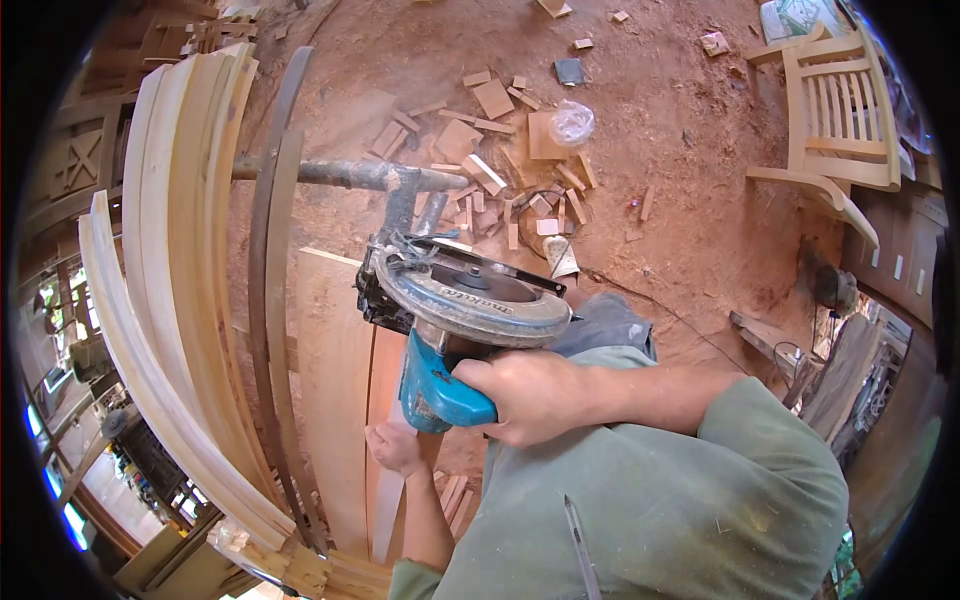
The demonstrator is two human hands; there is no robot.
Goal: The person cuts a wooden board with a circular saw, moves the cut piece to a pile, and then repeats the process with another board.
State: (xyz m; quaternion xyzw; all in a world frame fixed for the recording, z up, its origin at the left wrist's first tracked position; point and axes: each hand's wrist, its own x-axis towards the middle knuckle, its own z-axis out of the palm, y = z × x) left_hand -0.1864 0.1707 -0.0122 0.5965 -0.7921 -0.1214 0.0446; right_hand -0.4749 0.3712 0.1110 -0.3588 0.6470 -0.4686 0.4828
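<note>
My right hand (530, 395) is wrapped around the teal handle of a circular saw (470, 300). The saw's round metal guard faces the camera, above the right side of a long pale board (335, 400). My left hand (395, 447) is closed at a narrow pale wooden strip (387, 510), just below and left of the saw handle. Its fingertips are partly hidden. Part of the board's right edge is hidden behind the saw.
Curved pale wooden pieces (190, 240) stand on the left beside dark curved strips (265, 250). A metal pipe (340, 175) runs behind them. Wood offcuts (485, 175) and a cable (660, 300) lie on the dusty floor. A wooden chair (840, 110) is at upper right.
</note>
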